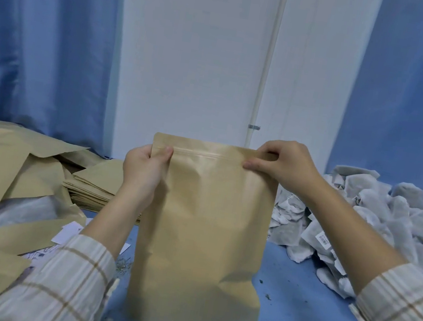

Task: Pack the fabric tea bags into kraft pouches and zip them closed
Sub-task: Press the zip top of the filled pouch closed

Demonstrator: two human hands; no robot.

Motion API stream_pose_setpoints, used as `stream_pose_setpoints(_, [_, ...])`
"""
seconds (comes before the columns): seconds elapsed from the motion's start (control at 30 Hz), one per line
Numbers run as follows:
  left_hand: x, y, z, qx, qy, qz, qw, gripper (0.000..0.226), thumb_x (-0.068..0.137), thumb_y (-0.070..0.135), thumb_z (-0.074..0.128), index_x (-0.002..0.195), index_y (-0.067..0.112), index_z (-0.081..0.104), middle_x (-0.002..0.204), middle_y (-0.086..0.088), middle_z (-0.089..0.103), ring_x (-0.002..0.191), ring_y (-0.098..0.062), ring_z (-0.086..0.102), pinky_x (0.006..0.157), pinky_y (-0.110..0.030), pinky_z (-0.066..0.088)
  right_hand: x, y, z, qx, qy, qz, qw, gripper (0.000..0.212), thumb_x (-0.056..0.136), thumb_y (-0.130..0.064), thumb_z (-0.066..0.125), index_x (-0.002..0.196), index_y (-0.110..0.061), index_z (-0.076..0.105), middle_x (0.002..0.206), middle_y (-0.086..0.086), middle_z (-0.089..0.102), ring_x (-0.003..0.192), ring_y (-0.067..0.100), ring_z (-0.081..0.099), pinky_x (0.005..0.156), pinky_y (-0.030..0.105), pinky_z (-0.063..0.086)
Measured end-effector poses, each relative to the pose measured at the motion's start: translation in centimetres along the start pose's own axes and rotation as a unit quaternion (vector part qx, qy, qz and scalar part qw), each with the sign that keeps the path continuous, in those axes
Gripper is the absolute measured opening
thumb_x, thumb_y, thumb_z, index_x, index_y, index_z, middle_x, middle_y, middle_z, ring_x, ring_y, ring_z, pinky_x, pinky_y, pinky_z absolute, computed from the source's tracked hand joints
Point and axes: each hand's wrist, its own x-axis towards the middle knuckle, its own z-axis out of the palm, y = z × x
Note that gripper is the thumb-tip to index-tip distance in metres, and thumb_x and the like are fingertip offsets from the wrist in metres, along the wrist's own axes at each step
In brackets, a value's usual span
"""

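The kraft pouch (202, 240) stands upright on the blue table (299, 315), its body hanging below both hands. The left hand (144, 168) pinches the top left corner at the zip line, thumb in front. The right hand (282, 164) pinches the zip strip near the top right corner. The pouch is smooth, matte brown paper, rectangular, a little puffed. Left of the grip lie flat empty pouches (92, 182); right of it, a heap of white fabric tea bags (378, 224).
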Motion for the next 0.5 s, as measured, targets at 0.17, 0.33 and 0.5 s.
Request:
stream_pose_setpoints(0.17, [-0.8,-0.2,0.8,0.031,0.024,0.028,0.999,0.025,0.090,0.019,0.060,0.066,0.015,0.060,0.073,-0.005,0.062,0.072,-0.020,0.054,0.069,-0.033,0.043,0.7,-1.9,0.7,-0.122,-0.042,-0.027,0.991,0.047,0.082,-0.033,0.063,0.123,-0.022,0.043,0.097,-0.008,0.061,0.084,0.012,0.057,0.075,0.028,0.047])
stream_pose_setpoints(0.33, [-2.3,0.8,2.1,0.034,-0.027,0.052,0.998,0.031,0.090,0.024,0.062,0.065,0.006,0.058,0.061,0.002,0.053,0.063,-0.015,0.044,0.060,-0.028,0.034,2.5,-6.6,3.3,-0.102,-0.092,-0.086,0.987,0.044,0.080,-0.060,0.056,0.108,-0.027,0.065,0.098,-0.010,0.063,0.091,0.008,0.055,0.083,0.028,0.044])
stream_pose_setpoints(0.5, [-2.3,1.0,1.0,0.056,-0.039,0.065,0.996,0.039,0.091,0.028,0.061,0.084,-0.010,0.061,0.073,-0.010,0.051,0.071,-0.017,0.045,0.065,-0.030,0.034,3.3,-7.3,3.9,-0.058,-0.125,-0.093,0.986,0.044,0.075,-0.050,0.069,0.056,-0.012,0.058,0.052,-0.004,0.040,0.053,0.009,0.035,0.053,0.024,0.027])
